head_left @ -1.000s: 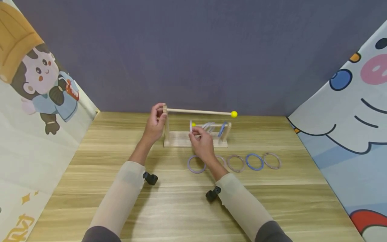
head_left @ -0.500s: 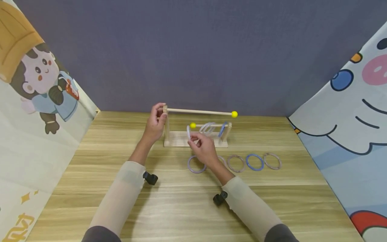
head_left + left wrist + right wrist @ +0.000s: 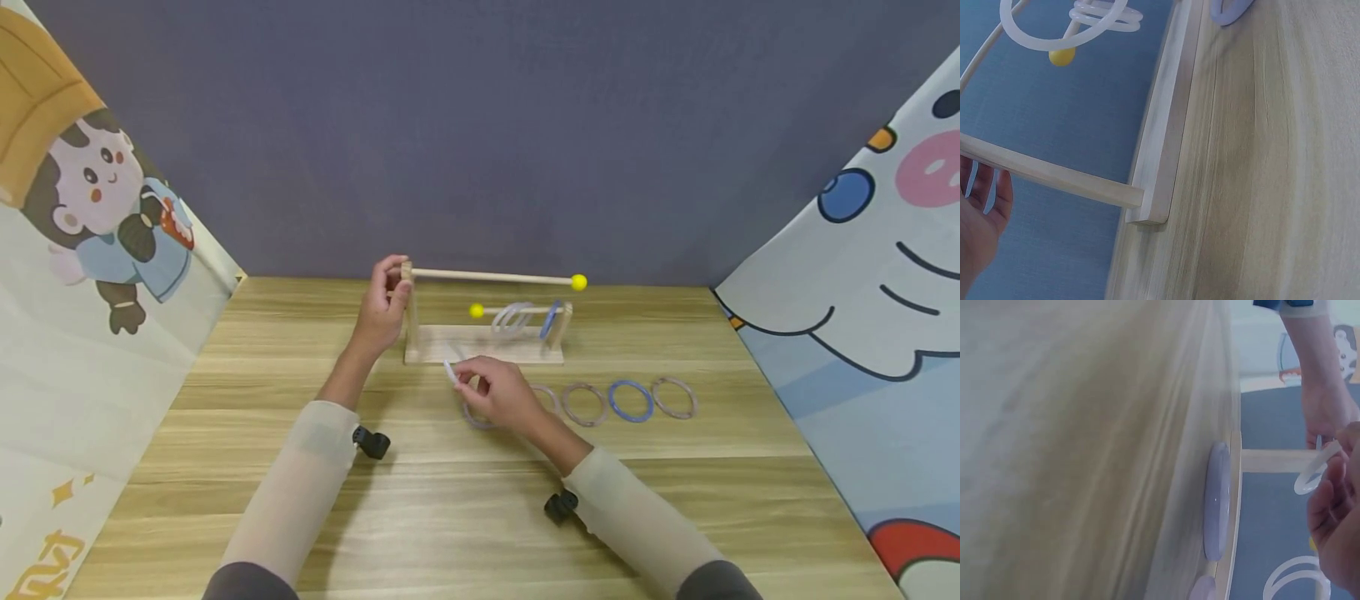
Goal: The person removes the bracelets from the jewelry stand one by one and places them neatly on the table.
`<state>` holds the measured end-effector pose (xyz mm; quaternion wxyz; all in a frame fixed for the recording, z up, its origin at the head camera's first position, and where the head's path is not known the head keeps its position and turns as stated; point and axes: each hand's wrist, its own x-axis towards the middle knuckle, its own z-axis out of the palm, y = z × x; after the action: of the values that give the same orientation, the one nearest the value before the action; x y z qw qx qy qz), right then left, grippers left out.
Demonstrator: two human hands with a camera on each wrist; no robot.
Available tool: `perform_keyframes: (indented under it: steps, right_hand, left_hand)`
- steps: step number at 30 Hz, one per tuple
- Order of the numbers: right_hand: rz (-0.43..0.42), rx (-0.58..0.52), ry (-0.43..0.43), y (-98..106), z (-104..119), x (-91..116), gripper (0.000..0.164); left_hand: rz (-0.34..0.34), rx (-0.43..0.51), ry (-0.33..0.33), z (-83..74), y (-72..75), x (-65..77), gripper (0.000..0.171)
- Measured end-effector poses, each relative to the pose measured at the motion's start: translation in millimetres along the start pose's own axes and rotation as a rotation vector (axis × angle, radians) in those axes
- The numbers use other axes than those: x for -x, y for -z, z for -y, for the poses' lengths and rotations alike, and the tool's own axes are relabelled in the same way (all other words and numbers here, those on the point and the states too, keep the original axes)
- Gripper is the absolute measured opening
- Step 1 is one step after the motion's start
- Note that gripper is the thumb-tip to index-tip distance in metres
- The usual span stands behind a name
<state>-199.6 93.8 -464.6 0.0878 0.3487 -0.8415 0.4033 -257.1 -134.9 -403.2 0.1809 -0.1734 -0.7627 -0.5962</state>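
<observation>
A wooden ring stand [image 3: 431, 348] has an upper and a lower rod, each tipped with a yellow ball. My left hand [image 3: 384, 312] grips the top of its left post [image 3: 1060, 178], thumb in front and fingers behind. My right hand [image 3: 498, 390] pinches a white ring [image 3: 450, 372], seen nearly edge-on, in front of the base. The right wrist view shows this white ring [image 3: 1316, 472] between thumb and fingers. Several white rings [image 3: 512, 317] and a blue ring [image 3: 551, 320] hang on the lower rod [image 3: 540, 311]; the upper rod [image 3: 487, 276] carries no ring.
In front of the stand lies a row of rings: a purple ring [image 3: 474, 421] partly behind my right hand, a pale ring [image 3: 553, 396], a brownish ring [image 3: 585, 423], a blue ring [image 3: 631, 419] and a pinkish ring [image 3: 694, 403]. A dark wall [image 3: 480, 150] stands close behind.
My right hand has drawn the white ring left off the lower rod's yellow end, then down toward the front of the base. The left hand stays on the post.
</observation>
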Motion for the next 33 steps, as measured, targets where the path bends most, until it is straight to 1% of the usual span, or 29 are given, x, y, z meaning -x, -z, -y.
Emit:
perform_keyframes:
  steps: [9, 11, 16, 19, 24, 28, 33]
  right_hand:
    - [0.207, 0.106, 0.181, -2, 3, 17, 0.017]
    - [0.230, 0.149, 0.241, -3, 4, 21, 0.016]
    - [0.268, 0.246, 0.379, -3, 8, 29, 0.014]
    - [0.333, 0.272, 0.410, -3, 11, 34, 0.016]
    - [0.442, 0.303, 0.442, -5, 17, 39, 0.018]
    - [0.480, 0.317, 0.466, -8, 19, 42, 0.018]
    - [0.509, 0.333, 0.505, -11, 21, 44, 0.017]
  left_hand:
    - [-0.005, -0.005, -0.027, 1.4, -0.4, 0.3, 0.037]
    - [-0.004, 0.000, -0.024, 2.4, -0.8, -0.1, 0.036]
    - [0.006, 0.008, 0.010, 5.8, -2.2, -1.4, 0.036]
    - [0.006, 0.011, 0.019, 6.1, -2.4, -1.5, 0.036]
    - [-0.001, 0.006, 0.006, 2.0, -0.7, -0.6, 0.037]
    - [-0.001, -0.004, 0.002, -1.2, 0.6, 0.5, 0.037]
    - [0.003, -0.002, 0.025, 2.5, -0.2, 0.0, 0.037]
